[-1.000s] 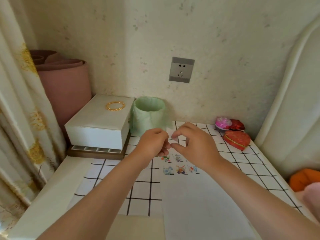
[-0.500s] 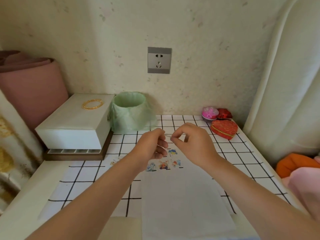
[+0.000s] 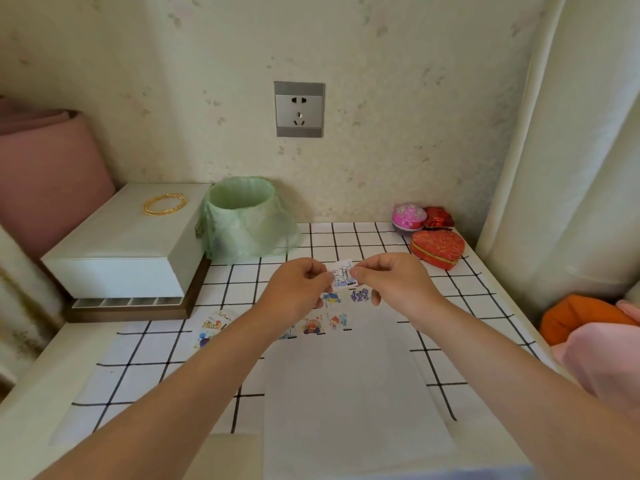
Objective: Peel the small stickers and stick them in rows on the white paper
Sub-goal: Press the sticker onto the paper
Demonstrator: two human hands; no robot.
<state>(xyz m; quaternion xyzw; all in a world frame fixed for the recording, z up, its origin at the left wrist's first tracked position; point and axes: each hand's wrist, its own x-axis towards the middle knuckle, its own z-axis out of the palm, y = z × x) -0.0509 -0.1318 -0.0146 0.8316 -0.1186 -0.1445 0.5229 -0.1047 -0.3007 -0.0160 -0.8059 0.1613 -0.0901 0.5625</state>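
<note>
Left forearm (image 3: 194,382) hides half the sticker sheet (image 3: 212,327) just left of the white paper (image 3: 346,393), plus most of one stuck sticker (image 3: 289,336) at the paper's far-left corner; fingertips (image 3: 356,271) cover the held sticker (image 3: 343,276) at both side edges, over the paper's far end; the paper's near edge blurs out at the frame bottom

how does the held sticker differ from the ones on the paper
The held sticker is raised, pinched between left hand and right hand; the stuck stickers lie flat on the white paper. The held sticker looks pale; the stuck stickers are brightly coloured. All are small.
</note>
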